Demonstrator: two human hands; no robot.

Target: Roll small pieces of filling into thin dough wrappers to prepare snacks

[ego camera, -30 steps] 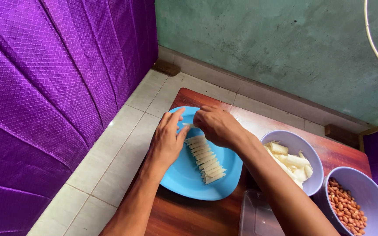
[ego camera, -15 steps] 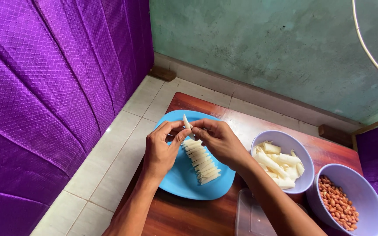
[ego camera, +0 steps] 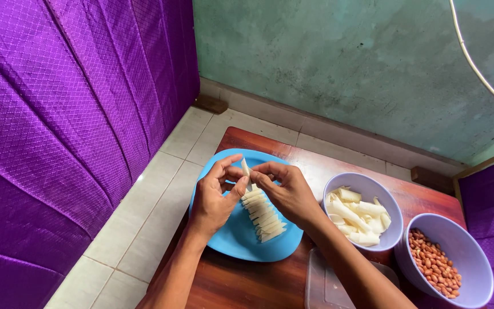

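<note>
My left hand (ego camera: 215, 197) and my right hand (ego camera: 287, 191) meet above a blue plate (ego camera: 232, 237), both pinching one small pale folded strip (ego camera: 246, 169) between thumbs and fingers. Below the hands a row of several similar pale rolled pieces (ego camera: 264, 216) lies across the plate. The plate sits on a low dark-red wooden table (ego camera: 247, 283).
A lilac bowl (ego camera: 364, 189) of pale strips stands right of the plate. Farther right, a second lilac bowl (ego camera: 467, 252) holds peanuts. A clear plastic lid (ego camera: 324, 289) lies at the table's near edge. A purple quilted curtain (ego camera: 58, 114) hangs left, above a white tiled floor (ego camera: 155, 194). A green wall (ego camera: 344, 63) stands behind.
Both hands lifted from the plate's far rim and came together, now pinching a pale strip raised above the row of pieces.
</note>
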